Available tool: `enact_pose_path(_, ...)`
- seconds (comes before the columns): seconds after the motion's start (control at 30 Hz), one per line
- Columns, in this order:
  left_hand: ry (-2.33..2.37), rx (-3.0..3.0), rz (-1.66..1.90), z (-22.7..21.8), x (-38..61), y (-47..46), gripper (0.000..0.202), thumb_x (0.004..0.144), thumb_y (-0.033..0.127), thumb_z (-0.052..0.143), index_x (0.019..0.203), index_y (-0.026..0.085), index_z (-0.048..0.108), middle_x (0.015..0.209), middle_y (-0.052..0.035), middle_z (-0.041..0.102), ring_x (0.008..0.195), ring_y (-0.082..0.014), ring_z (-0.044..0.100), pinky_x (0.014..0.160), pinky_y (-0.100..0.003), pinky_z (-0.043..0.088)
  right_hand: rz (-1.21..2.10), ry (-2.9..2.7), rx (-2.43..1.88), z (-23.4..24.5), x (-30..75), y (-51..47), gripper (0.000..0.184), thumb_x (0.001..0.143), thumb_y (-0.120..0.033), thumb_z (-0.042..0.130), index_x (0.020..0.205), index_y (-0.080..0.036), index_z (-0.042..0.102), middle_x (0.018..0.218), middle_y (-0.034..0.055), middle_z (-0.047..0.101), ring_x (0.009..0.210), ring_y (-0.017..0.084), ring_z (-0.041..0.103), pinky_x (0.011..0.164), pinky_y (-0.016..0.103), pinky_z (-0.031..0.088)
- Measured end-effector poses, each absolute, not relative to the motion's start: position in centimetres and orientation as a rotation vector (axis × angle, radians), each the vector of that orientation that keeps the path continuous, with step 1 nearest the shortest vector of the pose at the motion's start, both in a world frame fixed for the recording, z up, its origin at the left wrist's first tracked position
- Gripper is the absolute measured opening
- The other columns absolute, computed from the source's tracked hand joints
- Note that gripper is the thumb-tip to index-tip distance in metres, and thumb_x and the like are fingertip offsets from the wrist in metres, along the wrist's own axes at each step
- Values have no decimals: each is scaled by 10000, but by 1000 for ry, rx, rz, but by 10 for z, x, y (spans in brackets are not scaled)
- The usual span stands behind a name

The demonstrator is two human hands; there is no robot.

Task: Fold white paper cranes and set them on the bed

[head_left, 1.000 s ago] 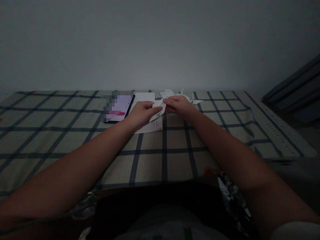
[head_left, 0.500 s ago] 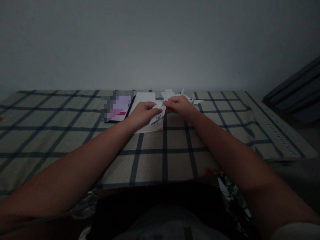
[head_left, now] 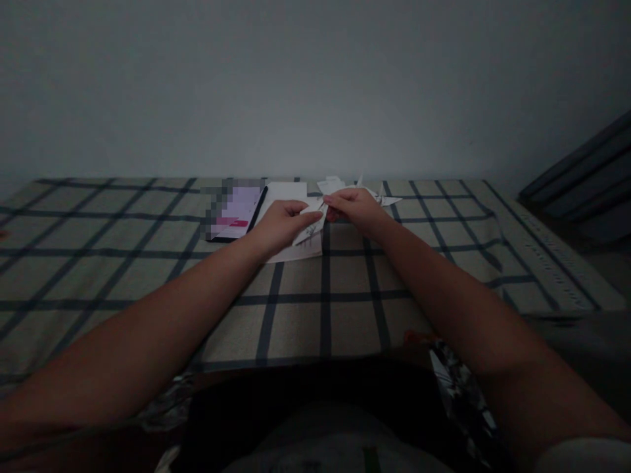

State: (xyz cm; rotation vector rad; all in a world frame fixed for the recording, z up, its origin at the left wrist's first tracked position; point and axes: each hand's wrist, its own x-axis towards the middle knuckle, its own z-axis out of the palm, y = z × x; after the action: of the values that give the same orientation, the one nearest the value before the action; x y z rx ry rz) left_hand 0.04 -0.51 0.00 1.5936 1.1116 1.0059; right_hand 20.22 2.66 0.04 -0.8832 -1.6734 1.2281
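Observation:
Between my hands is a small folded piece of white paper [head_left: 308, 231] with dark markings on it. My left hand [head_left: 283, 223] grips its left side, thumb on top. With thumb and fingertips, my right hand [head_left: 352, 202] pinches the paper's right upper end. Under my left hand and the folded paper lie white paper sheets [head_left: 288, 190], partly covered. Just behind my right hand rest folded white paper shapes with pointed tips [head_left: 392, 200], partly hidden by the hand.
A tablet or large phone with a lit screen [head_left: 241, 207] lies left of my left hand, part of it pixelated. A checked cloth [head_left: 434, 230] covers the table, which meets a plain wall [head_left: 315, 85]. Dark striped fabric [head_left: 586, 184] hangs at the right.
The folded paper has tilted slightly and shifted a little left with my left hand. My right fingertips have moved slightly on its end. The rest looks the same.

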Motion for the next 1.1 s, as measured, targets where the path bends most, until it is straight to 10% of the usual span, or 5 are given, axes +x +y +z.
enact_pose_path(1.1,1139,1636,953,9,0,-11,289,766,425,724,701,145,689,578,-1,593,498,-105,476,479,-236,309,1208,-1693,-900,5,202,21,407,833,-526,730,655,-167,660,628,19,655,610,119,597,633,251,493)
